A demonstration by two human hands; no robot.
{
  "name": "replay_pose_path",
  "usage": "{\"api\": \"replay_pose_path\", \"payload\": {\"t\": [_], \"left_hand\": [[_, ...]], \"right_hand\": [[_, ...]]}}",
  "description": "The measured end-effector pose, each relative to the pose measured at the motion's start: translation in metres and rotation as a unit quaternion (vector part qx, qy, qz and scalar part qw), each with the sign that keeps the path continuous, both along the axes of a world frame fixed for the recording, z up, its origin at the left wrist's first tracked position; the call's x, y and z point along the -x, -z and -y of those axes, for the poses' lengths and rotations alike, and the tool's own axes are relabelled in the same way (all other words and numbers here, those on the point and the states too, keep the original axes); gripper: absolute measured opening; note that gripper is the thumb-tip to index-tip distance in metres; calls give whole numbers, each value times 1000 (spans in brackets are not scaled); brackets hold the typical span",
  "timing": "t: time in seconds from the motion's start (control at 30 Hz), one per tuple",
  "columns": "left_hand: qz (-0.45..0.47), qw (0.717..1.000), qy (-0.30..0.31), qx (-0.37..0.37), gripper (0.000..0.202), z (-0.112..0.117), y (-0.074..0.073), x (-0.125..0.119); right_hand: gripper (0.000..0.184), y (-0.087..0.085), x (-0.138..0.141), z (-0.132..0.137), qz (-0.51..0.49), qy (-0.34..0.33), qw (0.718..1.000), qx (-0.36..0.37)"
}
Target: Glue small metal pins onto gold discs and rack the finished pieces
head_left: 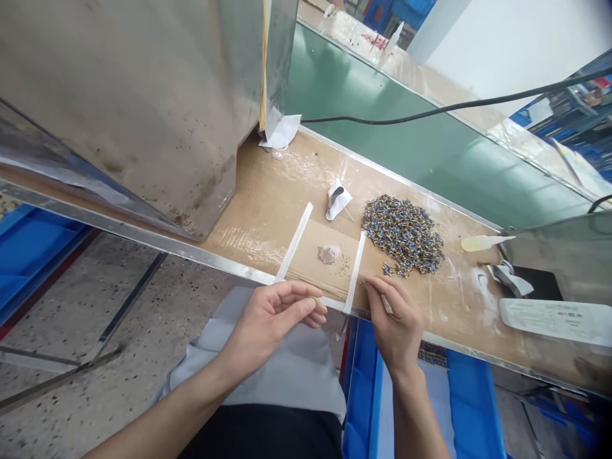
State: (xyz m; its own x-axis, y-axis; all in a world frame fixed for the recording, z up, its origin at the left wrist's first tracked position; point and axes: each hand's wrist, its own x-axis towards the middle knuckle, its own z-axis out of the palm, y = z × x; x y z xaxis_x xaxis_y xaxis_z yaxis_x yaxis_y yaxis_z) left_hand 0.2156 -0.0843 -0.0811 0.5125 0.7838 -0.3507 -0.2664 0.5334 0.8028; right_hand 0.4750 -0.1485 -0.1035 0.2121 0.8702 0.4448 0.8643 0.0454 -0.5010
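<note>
My left hand [282, 312] is over the front edge of the bench, thumb pressed to the fingers; a tiny yellowish bit shows at the thumb tip, too small to name. My right hand [394, 312] pinches a small dark metallic piece [363, 282] between thumb and forefinger, just right of a white tape strip [354, 271]. Beyond that hand lies a heap of small blue and gold metal pieces [404, 233], several of them apart at its near edge. Between two tape strips, a cardboard sheet [306, 255] bears a small clear dish [329, 254] and scattered tiny grains [345, 264].
A large metal housing [119, 115] rises at the left. Folded white paper [337, 199] sits behind the cardboard. On the right are a dropper bottle [485, 242], a black pad [535, 282] and a long white package [557, 320]. Below stands a blue crate [473, 401]; a green belt [382, 121] runs behind.
</note>
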Motion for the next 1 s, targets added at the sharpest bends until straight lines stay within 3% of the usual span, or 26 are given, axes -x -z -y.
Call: {"api": "replay_pose_path", "payload": {"t": [0.33,0.57,0.8,1.0], "left_hand": [[10,999,-43,-20,19,-20,3,9],[-47,992,-82,-85,16,-27,2,10],[-90,990,-58,-87,23,-25,8,15],[-81,991,-60,-93,21,-28,12,15]], "right_hand": [[19,-12,12,-16,-32,2,999,-36],[22,-6,7,-24,10,-11,999,-34],[18,1,0,-25,0,-13,1000,-19],[18,-7,6,-29,-17,-1,1000,-19]]}}
